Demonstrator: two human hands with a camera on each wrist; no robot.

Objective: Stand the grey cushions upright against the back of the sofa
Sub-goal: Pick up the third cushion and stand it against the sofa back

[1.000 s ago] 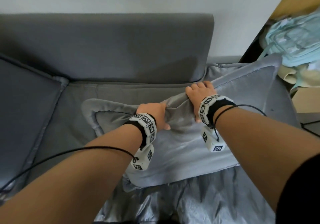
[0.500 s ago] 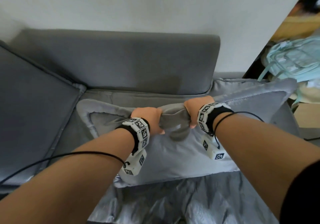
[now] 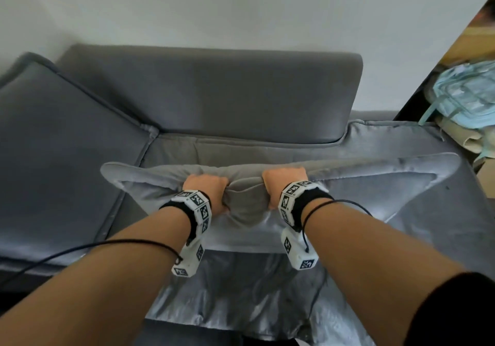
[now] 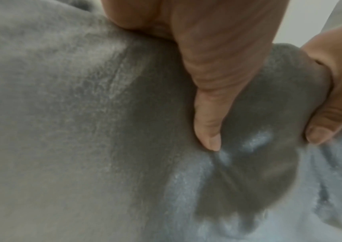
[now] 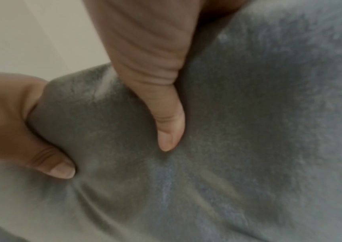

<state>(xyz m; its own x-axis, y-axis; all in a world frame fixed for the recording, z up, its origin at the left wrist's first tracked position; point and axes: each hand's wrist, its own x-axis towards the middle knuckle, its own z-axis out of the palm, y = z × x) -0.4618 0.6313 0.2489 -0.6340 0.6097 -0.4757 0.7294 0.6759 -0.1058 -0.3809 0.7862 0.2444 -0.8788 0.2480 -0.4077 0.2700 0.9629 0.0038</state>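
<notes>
A light grey velvet cushion (image 3: 356,195) is raised off the sofa seat, its top edge level and its face tilted toward me. My left hand (image 3: 205,187) grips the top edge left of centre, and my right hand (image 3: 284,182) grips it right of centre. Fabric bunches between the two fists. In the left wrist view my thumb (image 4: 209,101) digs into the cushion (image 4: 62,131). The right wrist view shows the same pinch, my thumb (image 5: 166,114) pressing into the cushion (image 5: 259,114). The sofa back (image 3: 214,94) stands just behind. A second grey cushion (image 3: 235,300) lies flat below.
A dark grey seat cushion (image 3: 53,158) leans at the left. A pale blue backpack (image 3: 466,96) and other clutter sit beyond the sofa's right end. A white wall (image 3: 214,5) rises behind the sofa.
Both hands have lifted the cushion's top edge up and levelled it, tipping the cushion more upright. The view has also tilted up, showing more of the wall.
</notes>
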